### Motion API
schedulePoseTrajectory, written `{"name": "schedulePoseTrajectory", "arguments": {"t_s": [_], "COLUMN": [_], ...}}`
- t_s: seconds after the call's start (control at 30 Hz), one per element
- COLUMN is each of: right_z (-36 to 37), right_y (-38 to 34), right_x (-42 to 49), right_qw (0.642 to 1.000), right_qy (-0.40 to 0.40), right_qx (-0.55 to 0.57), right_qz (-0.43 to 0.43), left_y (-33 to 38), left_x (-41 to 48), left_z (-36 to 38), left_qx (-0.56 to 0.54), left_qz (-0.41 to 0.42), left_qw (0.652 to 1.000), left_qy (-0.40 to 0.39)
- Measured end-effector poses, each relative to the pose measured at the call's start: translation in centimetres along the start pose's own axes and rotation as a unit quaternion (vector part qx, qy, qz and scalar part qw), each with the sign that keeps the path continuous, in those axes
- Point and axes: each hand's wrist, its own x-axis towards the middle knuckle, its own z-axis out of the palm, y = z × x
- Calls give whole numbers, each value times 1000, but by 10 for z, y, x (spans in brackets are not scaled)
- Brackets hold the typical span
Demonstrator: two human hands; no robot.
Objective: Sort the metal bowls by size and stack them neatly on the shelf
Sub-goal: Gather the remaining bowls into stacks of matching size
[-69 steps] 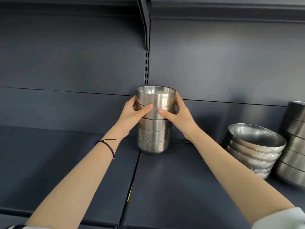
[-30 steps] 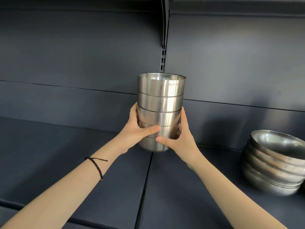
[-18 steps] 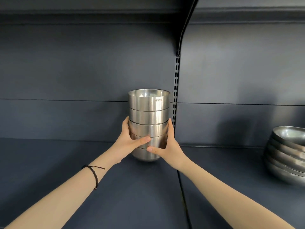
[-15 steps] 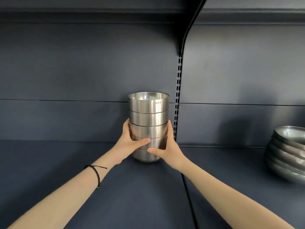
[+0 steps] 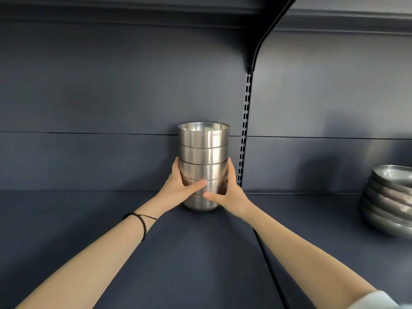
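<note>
Shifted left since the earliest frame, the stack of small bowls now stands left of the slotted upright, and both grips have slid down it. Nearest, a black cord bracelet circles the left wrist. The left grip and right grip curl round the lower bowls, thumbs nearly meeting in front. The stack is upright, with its base low over the shelf; whether it touches is unclear. Wider bowls sit well apart at the right.

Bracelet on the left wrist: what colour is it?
Black; the bracelet shows best in the head view.
</note>
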Motion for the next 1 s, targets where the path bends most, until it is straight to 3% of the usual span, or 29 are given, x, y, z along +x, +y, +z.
{"name": "schedulePoseTrajectory", "arguments": {"t_s": [0.1, 0.17, 0.27, 0.33, 0.4, 0.47, 0.6, 0.73, 0.83, 1.0], "right_z": [-3, -11, -36, -55, -75, -94, -141, -201, -253, -315], "right_y": [-4, -8, -10, -11, -13, -15, -14, -8, -2, 8], "right_x": [-3, -7, -18, -33, -49, -65, -100, -137, -162, -194], "right_qw": [1000, 999, 990, 977, 947, 894, 805, 777, 780, 791], "right_qy": [1, -8, -13, -29, -51, -56, -44, -19, 6, 67], "right_qx": [-11, -37, -128, -203, -316, -444, -588, -623, -613, -553], "right_qz": [14, 33, 55, 50, 28, -2, -56, -92, -121, -250], "left_y": [5, 9, 14, 17, 20, 31, 62, 99, 127, 168], "left_x": [-14, -21, -29, -37, -47, -57, -58, -56, -57, -58], "left_z": [-2, -5, -12, -12, -2, 19, 77, 142, 190, 251], "left_qx": [161, 317, 459, 507, 543, 563, 587, 571, 566, 534], "left_qz": [-79, -112, -66, -16, 53, 117, 231, 255, 243, 218], "left_qw": [984, 942, 885, 862, 838, 816, 776, 780, 788, 817], "left_qy": [-3, 13, 34, 9, -27, -51, -30, -21, -17, -2]}}
